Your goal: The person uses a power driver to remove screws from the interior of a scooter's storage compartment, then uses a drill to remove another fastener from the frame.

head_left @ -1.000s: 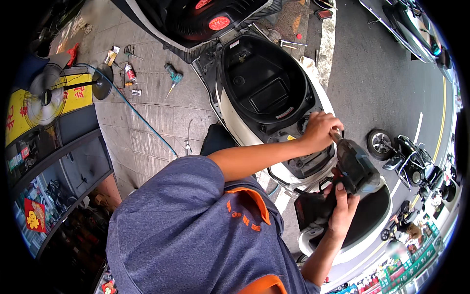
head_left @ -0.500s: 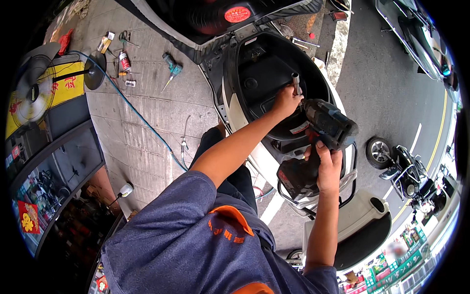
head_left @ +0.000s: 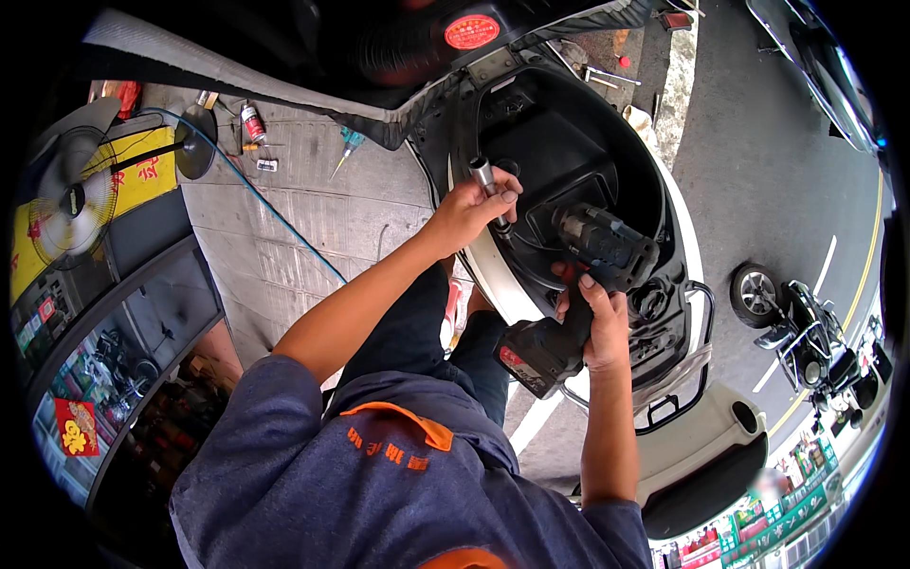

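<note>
My left hand (head_left: pixel 464 216) is closed around a silver socket (head_left: pixel 482 174), held upright at the left rim of the scooter's black under-seat storage bucket (head_left: pixel 569 123). The socket's lower end pokes out below my fingers. In my right hand (head_left: pixel 605 322) is a dark cordless impact wrench (head_left: pixel 607 245), gripped by its handle, with its battery toward me. Its nose points up and left over the bucket, apart from the socket. The raised seat (head_left: pixel 379 57) stands beyond the bucket.
To the left on the pavement lie a teal power drill (head_left: pixel 351 142), a spray can (head_left: pixel 252 123) and a blue hose (head_left: pixel 256 199), near a standing fan (head_left: pixel 74 197). A white scooter panel (head_left: pixel 706 446) is at lower right. A motorcycle (head_left: pixel 806 351) stands by the road.
My left hand has moved left with the socket, away from the wrench's nose. The wrench has shifted left and slightly down. The raised seat now covers more of the upper left.
</note>
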`<state>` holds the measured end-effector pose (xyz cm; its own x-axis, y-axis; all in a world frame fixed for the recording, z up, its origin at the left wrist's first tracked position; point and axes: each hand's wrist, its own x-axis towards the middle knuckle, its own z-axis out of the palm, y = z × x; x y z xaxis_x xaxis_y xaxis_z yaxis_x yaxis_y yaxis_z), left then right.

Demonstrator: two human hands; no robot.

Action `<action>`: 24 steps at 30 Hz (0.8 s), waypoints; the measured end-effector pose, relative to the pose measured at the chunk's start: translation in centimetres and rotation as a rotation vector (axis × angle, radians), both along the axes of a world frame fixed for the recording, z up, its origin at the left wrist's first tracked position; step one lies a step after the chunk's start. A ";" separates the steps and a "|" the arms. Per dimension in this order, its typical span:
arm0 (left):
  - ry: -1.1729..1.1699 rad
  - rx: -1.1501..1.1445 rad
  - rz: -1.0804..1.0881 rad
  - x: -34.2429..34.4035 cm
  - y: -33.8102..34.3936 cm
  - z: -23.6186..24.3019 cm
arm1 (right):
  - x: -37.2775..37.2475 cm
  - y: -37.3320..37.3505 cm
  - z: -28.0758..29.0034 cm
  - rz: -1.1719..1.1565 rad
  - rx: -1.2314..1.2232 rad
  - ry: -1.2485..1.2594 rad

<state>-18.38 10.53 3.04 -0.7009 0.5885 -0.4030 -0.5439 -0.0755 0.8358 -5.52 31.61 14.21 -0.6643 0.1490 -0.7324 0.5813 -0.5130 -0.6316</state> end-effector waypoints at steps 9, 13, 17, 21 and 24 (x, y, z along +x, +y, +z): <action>-0.913 0.321 0.506 3.5 -9.7 -6.1 | 2.7 -8.0 -0.8 0.228 -0.019 0.028; -0.912 0.195 0.484 9.2 -13.8 -6.1 | 4.1 -11.6 -2.5 0.362 0.017 0.039; -0.993 0.285 0.521 15.8 -16.2 -5.0 | 5.7 -16.0 -6.6 0.381 0.059 0.067; -0.936 0.335 0.501 21.0 -17.4 -5.8 | 7.2 -20.8 -10.7 0.371 0.148 0.125; -0.923 0.372 0.595 22.5 -18.0 -8.4 | 7.8 -23.7 -12.9 0.383 0.206 0.044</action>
<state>4.08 -7.46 -5.41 -0.4367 0.4543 -0.7765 -0.7313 -0.6819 0.0123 2.23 7.94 1.28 -0.7297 0.0259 -0.6833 0.6756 -0.1267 -0.7263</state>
